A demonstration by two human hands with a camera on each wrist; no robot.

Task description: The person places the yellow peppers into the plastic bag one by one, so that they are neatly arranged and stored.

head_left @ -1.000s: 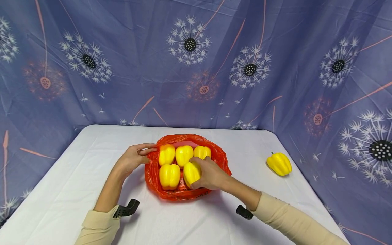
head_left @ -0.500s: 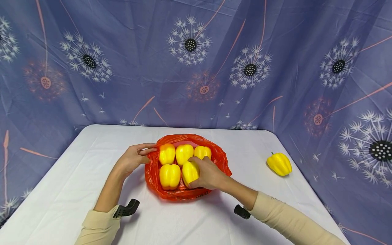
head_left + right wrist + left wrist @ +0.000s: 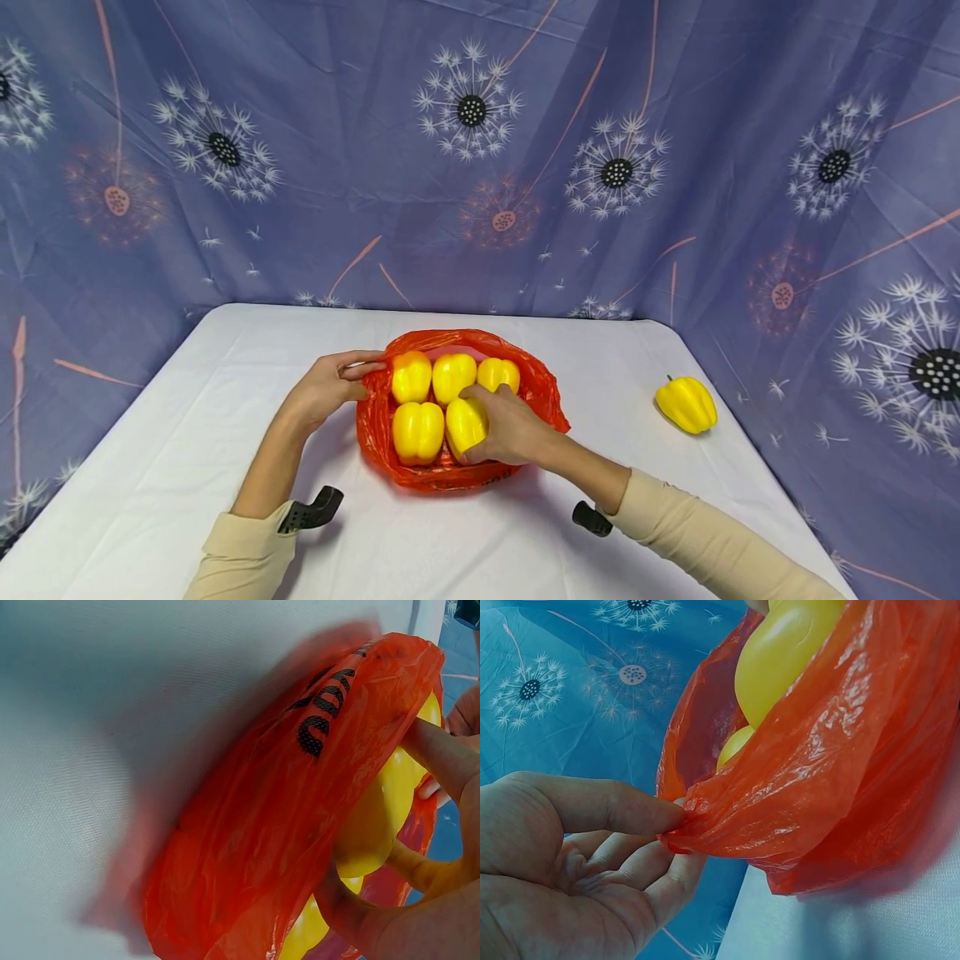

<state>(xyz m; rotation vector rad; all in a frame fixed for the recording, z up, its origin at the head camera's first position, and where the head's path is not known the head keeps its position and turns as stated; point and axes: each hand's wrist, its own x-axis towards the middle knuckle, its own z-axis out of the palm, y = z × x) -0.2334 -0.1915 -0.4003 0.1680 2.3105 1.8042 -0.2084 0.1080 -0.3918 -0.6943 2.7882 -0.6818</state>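
A red plastic bag (image 3: 551, 400), its mouth spread wide, sits mid-table with several yellow bell peppers (image 3: 417, 433) inside. My left hand (image 3: 318, 392) pinches the bag's rim on its left side; in the left wrist view the thumb and fingers (image 3: 622, 810) nip the thin plastic. Inside the bag at the front, my right hand (image 3: 510, 425) grips one yellow bell pepper (image 3: 464, 423) from its right side. The right wrist view shows its fingers (image 3: 446, 754) around that pepper, partly behind the bag's wall. The bottoms of the bagged peppers are hidden.
One more yellow bell pepper (image 3: 686, 404) lies on its side at the right of the white-covered table (image 3: 600, 358). A blue dandelion-print cloth (image 3: 337, 125) hangs behind and along both sides. Black wrist devices (image 3: 311, 510) stick out from the sleeves.
My right hand has shifted slightly left with its pepper, closer to the pepper beside it. The left hand keeps its place on the rim, and the view has turned very slightly.
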